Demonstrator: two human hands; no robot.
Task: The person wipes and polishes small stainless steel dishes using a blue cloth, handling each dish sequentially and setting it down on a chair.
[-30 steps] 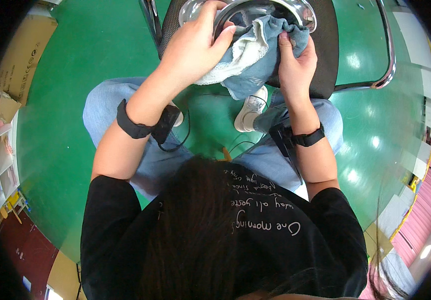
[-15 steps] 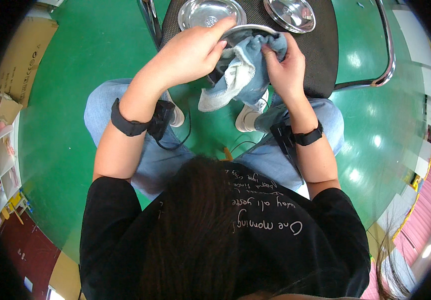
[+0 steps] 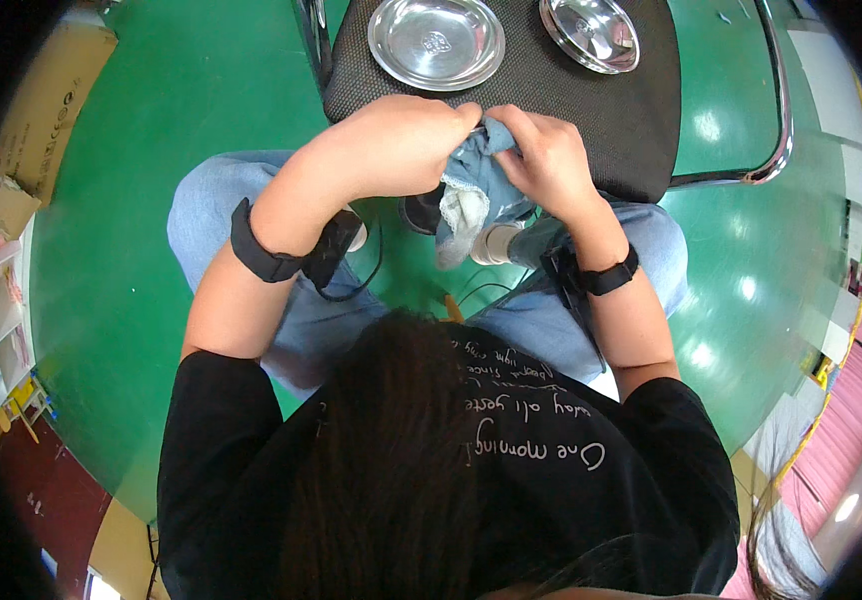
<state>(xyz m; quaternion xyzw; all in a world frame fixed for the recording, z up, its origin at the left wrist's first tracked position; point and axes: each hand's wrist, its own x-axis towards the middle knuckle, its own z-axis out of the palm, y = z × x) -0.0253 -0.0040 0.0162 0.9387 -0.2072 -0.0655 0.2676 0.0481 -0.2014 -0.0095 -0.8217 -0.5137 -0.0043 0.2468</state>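
My left hand (image 3: 416, 145) is closed at the rim of a metal plate (image 3: 419, 214), which is tilted steeply and mostly hidden by the hands and a cloth. Only a dark, curved piece of the plate shows below my left hand. My right hand (image 3: 551, 165) pinches the blue-grey cloth (image 3: 491, 185) with white edging against the top rim, and the cloth hangs down between my hands. Just beyond them, a shiny oval metal plate (image 3: 436, 45) lies on the black chair seat (image 3: 511, 95). Further right on the seat sit stacked metal plates (image 3: 596, 35).
Chrome chair tubes (image 3: 776, 150) curve round the right of the seat. My knees in blue jeans (image 3: 231, 200) flank the work, above a green floor (image 3: 151, 240). Black straps with small devices (image 3: 331, 245) circle both forearms. A cardboard box (image 3: 61, 110) and white shelving (image 3: 1, 320) stand at left.
The held plate has tipped from facing up to steeply tilted and come nearer to me. Both hands have lowered toward me and drawn closer together, uncovering the oval plate on the seat.
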